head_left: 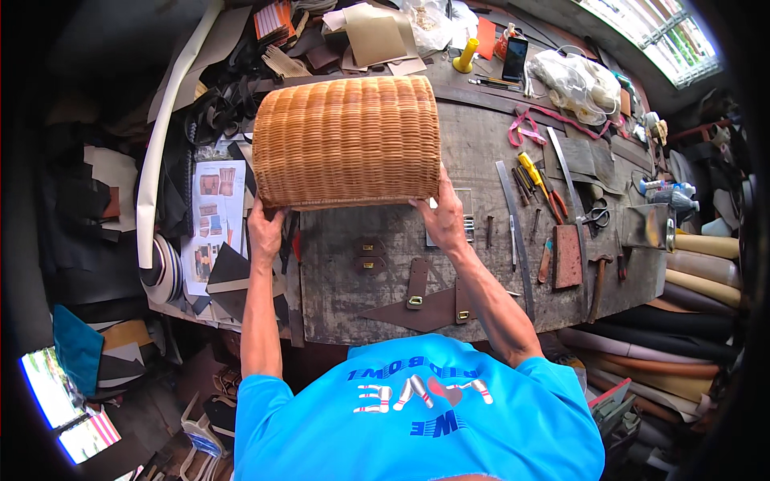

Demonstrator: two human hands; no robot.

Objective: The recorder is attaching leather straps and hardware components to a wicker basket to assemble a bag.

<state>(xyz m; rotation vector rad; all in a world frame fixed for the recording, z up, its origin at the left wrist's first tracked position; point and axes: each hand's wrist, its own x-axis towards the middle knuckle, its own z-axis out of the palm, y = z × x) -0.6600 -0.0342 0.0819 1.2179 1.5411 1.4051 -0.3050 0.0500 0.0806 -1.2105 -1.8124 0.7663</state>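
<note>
A woven wicker basket (345,140) with a rounded body is held over the workbench (337,313). My left hand (265,231) grips its near lower left corner, fingers partly hidden behind the rim. At the near right corner, my right hand (443,215) holds it with the thumb along the front edge. Below the basket lie small brown leather tabs (369,264) with brass-coloured fittings. Nearer to me are a brown leather strap (418,276) with a metal buckle and a pointed brown leather piece (411,313).
Right of the basket lie a metal ruler (517,232), a yellow-handled screwdriver (529,168), pliers (557,202), scissors (597,215), a reddish block (567,256) and a hammer (598,289). Printed sheets (215,220) lie left. Material rolls (706,268) are stacked right; a phone (515,59) stands far back.
</note>
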